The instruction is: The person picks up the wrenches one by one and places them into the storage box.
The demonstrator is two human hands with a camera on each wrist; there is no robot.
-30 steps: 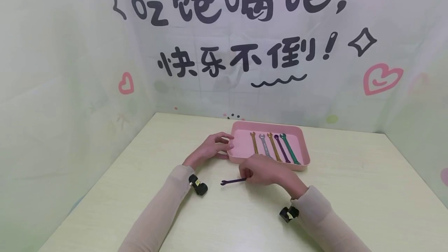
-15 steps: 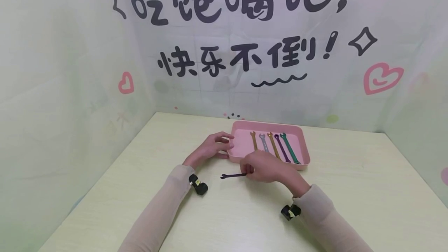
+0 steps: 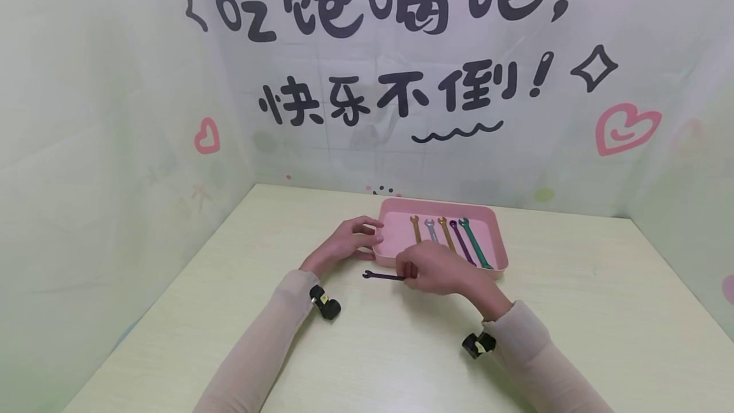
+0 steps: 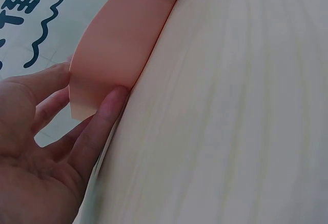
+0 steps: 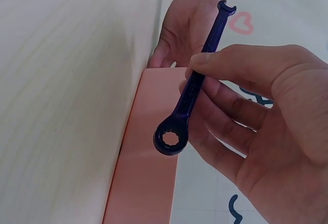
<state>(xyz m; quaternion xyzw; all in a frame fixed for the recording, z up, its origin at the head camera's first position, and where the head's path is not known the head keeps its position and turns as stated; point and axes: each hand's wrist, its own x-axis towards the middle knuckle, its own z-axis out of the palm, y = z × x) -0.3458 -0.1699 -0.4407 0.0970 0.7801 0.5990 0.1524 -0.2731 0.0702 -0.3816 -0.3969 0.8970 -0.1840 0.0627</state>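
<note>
My right hand (image 3: 438,268) pinches a dark purple combination wrench (image 5: 190,90) between thumb and fingers, just off the front wall of the pink tray (image 3: 392,260). In the right wrist view its ring end points down and its open end up. My left hand (image 3: 346,239) holds the tray's left end; the left wrist view shows one digit on the outer wall and another at the rim. Inside the tray lie a gold wrench (image 3: 416,228), a silver wrench (image 3: 431,229), another gold wrench (image 3: 446,232), a purple wrench (image 3: 463,242) and a green wrench (image 3: 476,243). My right hand hides some lower ends.
The pale wood table (image 3: 355,349) carries the tray near its back edge. Behind it hangs a white printed cloth (image 3: 344,158) with dark lettering, and more cloth encloses both sides. Each forearm wears a small black camera (image 3: 325,303).
My right hand has risen slightly toward the tray with the purple wrench, whose free end has swung a little upward. The left hand and tray have stayed put.
</note>
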